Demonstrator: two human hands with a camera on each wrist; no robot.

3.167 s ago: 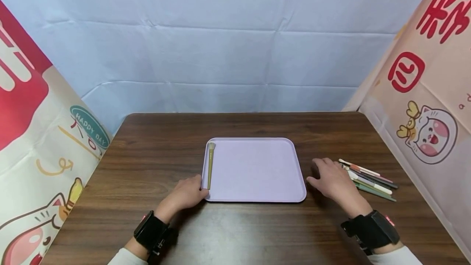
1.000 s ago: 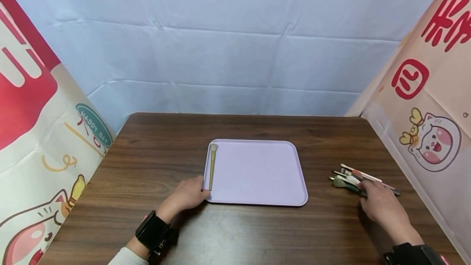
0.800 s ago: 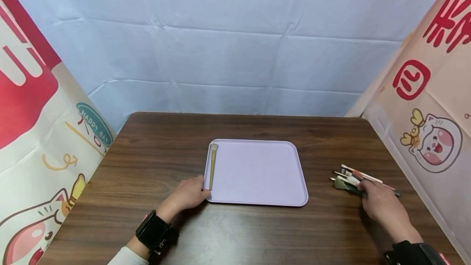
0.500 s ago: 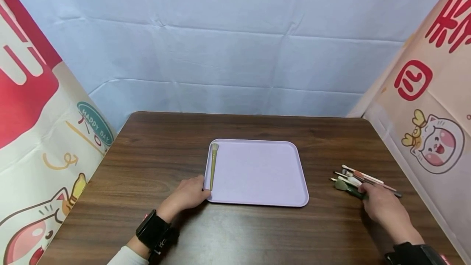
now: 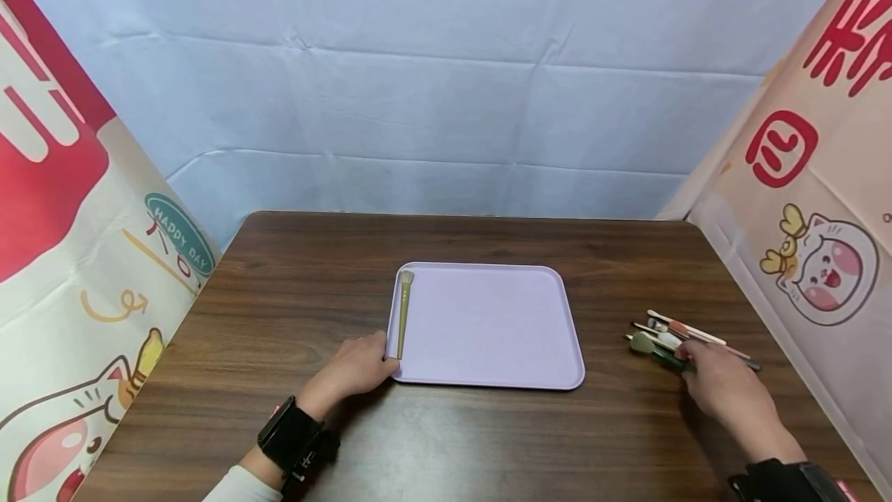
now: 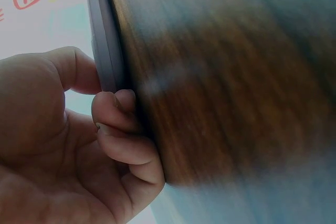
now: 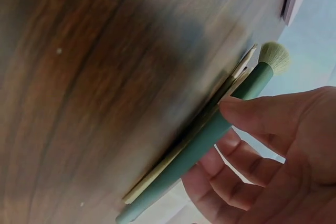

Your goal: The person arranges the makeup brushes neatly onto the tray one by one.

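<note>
A lilac tray (image 5: 488, 328) lies on the table. My left hand (image 5: 355, 366) pinches its near left corner, thumb over the rim and curled fingers against its outer side in the left wrist view. Along the tray's left side rests an olive-handled brush (image 5: 403, 314), bristles away from me. At the right, my right hand (image 5: 725, 386) holds a green makeup brush (image 7: 202, 142) by its handle between thumb and fingers. Its pale bristle head (image 7: 274, 57) points out past the thumb. Thinner brushes (image 7: 241, 66) lie right beside it.
Several more brushes and sticks (image 5: 686, 328) lie in a loose bundle by my right hand, some white, one with an orange part. A brown wooden table (image 5: 460, 440) bears everything. A pale blue cloth (image 5: 418, 99) hangs behind it, with printed cloths at both sides.
My right hand has moved from beside the tray right to the bundle and taken hold of the green makeup brush. The brushes have shifted slightly. My left hand stays at the tray corner.
</note>
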